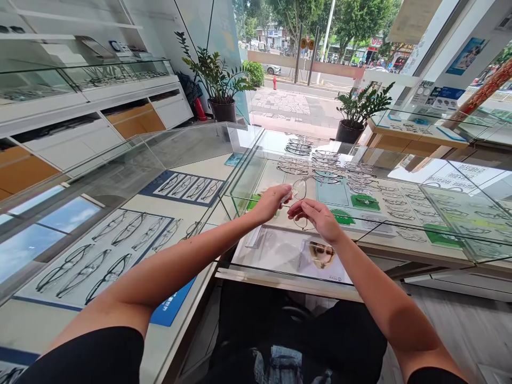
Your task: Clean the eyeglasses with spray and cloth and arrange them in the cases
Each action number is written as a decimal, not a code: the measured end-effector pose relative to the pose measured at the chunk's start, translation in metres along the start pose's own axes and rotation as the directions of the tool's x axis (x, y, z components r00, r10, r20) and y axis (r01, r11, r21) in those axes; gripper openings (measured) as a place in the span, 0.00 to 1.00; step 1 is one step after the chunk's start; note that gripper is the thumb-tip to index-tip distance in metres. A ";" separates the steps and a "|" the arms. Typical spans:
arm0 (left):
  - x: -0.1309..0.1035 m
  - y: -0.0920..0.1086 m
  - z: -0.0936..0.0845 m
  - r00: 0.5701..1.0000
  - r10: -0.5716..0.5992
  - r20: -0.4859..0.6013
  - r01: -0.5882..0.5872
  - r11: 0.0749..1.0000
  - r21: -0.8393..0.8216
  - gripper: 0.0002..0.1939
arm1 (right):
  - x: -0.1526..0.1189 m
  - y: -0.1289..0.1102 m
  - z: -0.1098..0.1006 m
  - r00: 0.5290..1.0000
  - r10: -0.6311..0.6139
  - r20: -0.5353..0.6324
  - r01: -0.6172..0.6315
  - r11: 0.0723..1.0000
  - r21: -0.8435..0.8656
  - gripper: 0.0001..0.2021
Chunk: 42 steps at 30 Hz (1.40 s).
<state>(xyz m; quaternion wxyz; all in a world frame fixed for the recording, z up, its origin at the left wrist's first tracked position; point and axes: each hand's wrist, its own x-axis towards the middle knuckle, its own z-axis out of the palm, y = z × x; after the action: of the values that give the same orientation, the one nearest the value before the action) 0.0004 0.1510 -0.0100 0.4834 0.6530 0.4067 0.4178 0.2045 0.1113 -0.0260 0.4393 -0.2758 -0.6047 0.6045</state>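
Over clear glass counter, R hand grip pinching thin round-rim specs; L hand curled, grip unclr, can't tell

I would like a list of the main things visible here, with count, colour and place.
held glasses: one pair, thin-rimmed, colour unclear, at the hands
displayed glasses: many, mostly dark, inside cases
glass cases: several, clear, ahead and both sides
trays: at least two, navy and white, left case
green panels: several, green, case ahead
potted plants: two, green, beyond the cases
hydrant: one, red, outside
trees: several, green, outside
black sleeves: two, black, lower corners
left hand: one, bare, by upper lens
right hand: one, bare, on held glasses
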 end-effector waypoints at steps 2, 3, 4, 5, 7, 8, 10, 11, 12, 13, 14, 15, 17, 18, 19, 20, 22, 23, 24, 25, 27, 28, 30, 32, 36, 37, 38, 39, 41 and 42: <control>0.000 -0.002 0.000 0.999 0.029 -0.027 -0.028 0.999 0.029 0.28 | 0.000 0.000 0.001 1.000 0.001 0.005 -0.001 1.000 0.008 0.24; 0.000 -0.004 0.000 0.999 0.043 -0.033 -0.042 0.998 0.046 0.28 | 0.000 -0.001 0.002 1.000 0.003 0.007 -0.003 1.000 0.008 0.24; 0.000 -0.005 0.000 0.998 0.056 -0.034 -0.054 0.996 0.065 0.29 | 0.000 -0.001 0.003 1.000 0.005 0.009 -0.005 1.000 0.007 0.24; 0.000 -0.006 0.000 0.997 0.069 -0.030 -0.066 0.994 0.084 0.29 | -0.001 -0.001 0.003 1.000 0.007 0.012 -0.007 1.000 0.006 0.24; -0.001 -0.007 0.000 0.995 0.095 -0.021 -0.092 0.990 0.110 0.30 | -0.001 -0.001 0.004 1.000 0.009 0.016 -0.009 1.000 0.000 0.24; -0.001 -0.007 0.000 0.994 0.107 -0.019 -0.104 0.988 0.114 0.30 | -0.001 -0.001 0.004 1.000 0.008 0.018 -0.008 1.000 -0.001 0.24; -0.002 -0.007 0.001 0.993 0.115 -0.020 -0.112 0.988 0.103 0.31 | -0.001 -0.001 0.004 1.000 0.007 0.022 -0.007 1.000 0.002 0.24; -0.002 -0.007 0.001 0.994 0.109 -0.029 -0.106 0.990 0.089 0.31 | -0.001 -0.001 0.004 1.000 0.008 0.023 -0.008 1.000 0.005 0.24; -0.003 -0.007 0.002 0.994 0.096 -0.045 -0.093 0.993 0.073 0.31 | -0.001 -0.001 0.003 1.000 0.010 0.021 -0.010 1.000 0.009 0.24; -0.003 -0.007 0.003 0.995 0.079 -0.066 -0.075 0.996 0.056 0.32 | -0.001 -0.002 0.003 1.000 0.013 0.015 -0.013 1.000 0.016 0.24; -0.003 -0.007 0.003 0.994 0.060 -0.090 -0.056 0.998 0.040 0.32 | 0.000 -0.002 0.003 1.000 0.015 0.005 -0.015 1.000 0.025 0.24; -0.002 -0.008 0.004 0.993 0.044 -0.111 -0.041 0.999 0.027 0.32 | 0.000 -0.002 0.002 1.000 0.015 -0.010 -0.014 0.999 0.039 0.24; -0.002 -0.009 0.005 0.990 0.030 -0.137 -0.028 0.999 0.020 0.32 | 0.001 -0.003 0.000 0.998 0.005 -0.056 -0.001 0.997 0.074 0.23; -0.003 -0.009 0.005 0.990 0.031 -0.139 -0.028 0.999 0.027 0.31 | 0.001 -0.003 -0.001 0.996 -0.003 -0.085 0.011 0.996 0.090 0.22; -0.003 -0.009 0.006 0.990 0.033 -0.134 -0.028 0.999 0.039 0.31 | 0.002 -0.004 -0.002 0.993 -0.011 -0.116 0.023 0.994 0.104 0.22; -0.004 -0.009 0.006 0.992 0.036 -0.124 -0.029 0.998 0.055 0.30 | 0.002 -0.004 -0.003 0.989 -0.017 -0.147 0.034 0.993 0.115 0.22; -0.007 -0.009 0.008 0.995 0.049 -0.091 -0.040 0.994 0.098 0.29 | 0.003 -0.005 -0.004 0.979 -0.024 -0.204 0.051 0.991 0.127 0.21; -0.009 -0.009 0.009 0.996 0.061 -0.070 -0.052 0.991 0.125 0.28 | 0.004 -0.005 -0.005 0.974 -0.026 -0.225 0.056 0.990 0.130 0.21; -0.011 -0.008 0.010 0.996 0.073 -0.051 -0.065 0.986 0.154 0.28 | 0.004 -0.005 -0.005 0.970 -0.027 -0.243 0.060 0.990 0.130 0.21; -0.013 -0.008 0.011 0.996 0.084 -0.037 -0.076 0.980 0.182 0.28 | 0.004 -0.005 -0.005 0.967 -0.027 -0.254 0.062 0.990 0.130 0.21; -0.017 -0.008 0.013 0.996 0.093 -0.017 -0.087 0.972 0.216 0.28 | 0.005 -0.005 -0.004 0.964 -0.027 -0.266 0.065 0.989 0.134 0.21; -0.018 -0.007 0.014 0.996 0.090 -0.010 -0.086 0.972 0.219 0.28 | 0.005 -0.004 -0.004 0.963 -0.027 -0.267 0.066 0.988 0.138 0.21; -0.020 -0.007 0.016 0.997 0.083 0.007 -0.083 0.973 0.214 0.27 | 0.006 -0.003 -0.003 0.965 -0.026 -0.261 0.066 0.987 0.147 0.21; -0.021 -0.007 0.017 0.996 0.081 0.026 -0.084 0.974 0.210 0.27 | 0.006 -0.001 -0.003 0.968 -0.022 -0.249 0.061 0.987 0.149 0.22; -0.022 -0.008 0.017 0.994 0.087 0.059 -0.098 0.973 0.210 0.25 | 0.005 0.000 -0.003 0.972 -0.012 -0.235 0.048 0.988 0.147 0.21; -0.022 -0.008 0.017 0.994 0.086 0.059 -0.097 0.973 0.208 0.25 | 0.005 -0.001 -0.003 0.971 -0.011 -0.238 0.048 0.988 0.148 0.21; -0.021 -0.009 0.017 0.995 0.084 0.053 -0.093 0.975 0.203 0.26 | 0.005 -0.001 -0.003 0.971 -0.010 -0.238 0.048 0.987 0.152 0.21; -0.020 -0.009 0.017 0.996 0.080 0.043 -0.087 0.978 0.191 0.27 | 0.005 -0.001 -0.003 0.971 -0.010 -0.239 0.049 0.986 0.157 0.21; -0.017 -0.010 0.016 0.998 0.064 0.015 -0.066 0.988 0.141 0.28 | 0.005 -0.001 -0.003 0.973 -0.008 -0.232 0.048 0.985 0.168 0.21; -0.014 -0.011 0.015 0.999 0.052 -0.004 -0.051 0.993 0.105 0.29 | 0.005 -0.001 -0.003 0.974 -0.007 -0.227 0.046 0.984 0.170 0.21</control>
<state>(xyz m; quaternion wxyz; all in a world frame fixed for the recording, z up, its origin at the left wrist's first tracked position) 0.0082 0.1360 -0.0257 0.4360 0.6865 0.4126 0.4103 0.2056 0.1169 -0.0248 0.5356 -0.2950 -0.4993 0.6139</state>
